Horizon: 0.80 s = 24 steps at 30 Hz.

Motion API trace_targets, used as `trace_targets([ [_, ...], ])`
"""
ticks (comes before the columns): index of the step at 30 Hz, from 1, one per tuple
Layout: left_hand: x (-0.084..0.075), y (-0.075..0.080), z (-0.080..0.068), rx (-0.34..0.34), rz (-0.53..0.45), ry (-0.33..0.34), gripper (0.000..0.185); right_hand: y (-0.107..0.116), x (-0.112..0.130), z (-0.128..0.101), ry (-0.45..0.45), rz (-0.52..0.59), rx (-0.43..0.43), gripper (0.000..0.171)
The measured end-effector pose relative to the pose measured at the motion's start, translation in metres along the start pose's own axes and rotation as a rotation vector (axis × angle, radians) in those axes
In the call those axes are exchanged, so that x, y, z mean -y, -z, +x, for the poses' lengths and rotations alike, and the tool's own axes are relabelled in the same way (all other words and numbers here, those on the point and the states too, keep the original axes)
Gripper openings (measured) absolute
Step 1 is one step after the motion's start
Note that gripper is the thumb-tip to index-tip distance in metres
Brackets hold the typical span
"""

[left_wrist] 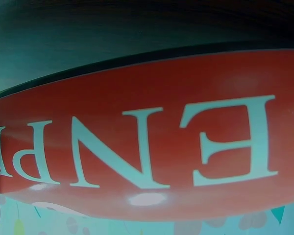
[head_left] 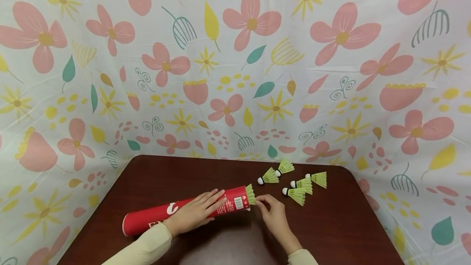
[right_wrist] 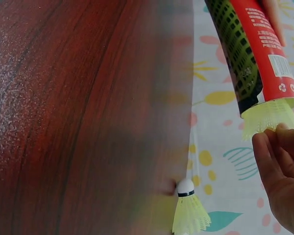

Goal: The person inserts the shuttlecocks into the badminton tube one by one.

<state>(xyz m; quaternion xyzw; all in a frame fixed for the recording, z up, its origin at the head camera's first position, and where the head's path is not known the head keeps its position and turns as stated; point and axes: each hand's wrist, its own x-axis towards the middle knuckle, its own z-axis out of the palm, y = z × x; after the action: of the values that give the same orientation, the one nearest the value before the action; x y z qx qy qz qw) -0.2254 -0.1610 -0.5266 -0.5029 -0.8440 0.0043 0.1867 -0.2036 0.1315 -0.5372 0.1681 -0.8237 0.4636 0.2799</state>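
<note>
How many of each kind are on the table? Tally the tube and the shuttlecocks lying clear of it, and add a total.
Red tube: 1
Shuttlecocks clear of the tube: 5
Total: 6

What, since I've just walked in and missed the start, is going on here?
A person's left hand holds a red tube, while the right hand pinches the edge of a yellow shuttlecock that sticks partly out of the tube's end. Five more shuttlecocks lie loose on the table.
</note>
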Motion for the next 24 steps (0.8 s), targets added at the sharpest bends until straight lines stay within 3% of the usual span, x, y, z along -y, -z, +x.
trace_targets([
  [24,-0.002,0.0006,0.0054,0.01,0.016,-0.002,0.09,-0.0089,0.0077,0.0013,-0.03,0.009,0.041,0.021],
])
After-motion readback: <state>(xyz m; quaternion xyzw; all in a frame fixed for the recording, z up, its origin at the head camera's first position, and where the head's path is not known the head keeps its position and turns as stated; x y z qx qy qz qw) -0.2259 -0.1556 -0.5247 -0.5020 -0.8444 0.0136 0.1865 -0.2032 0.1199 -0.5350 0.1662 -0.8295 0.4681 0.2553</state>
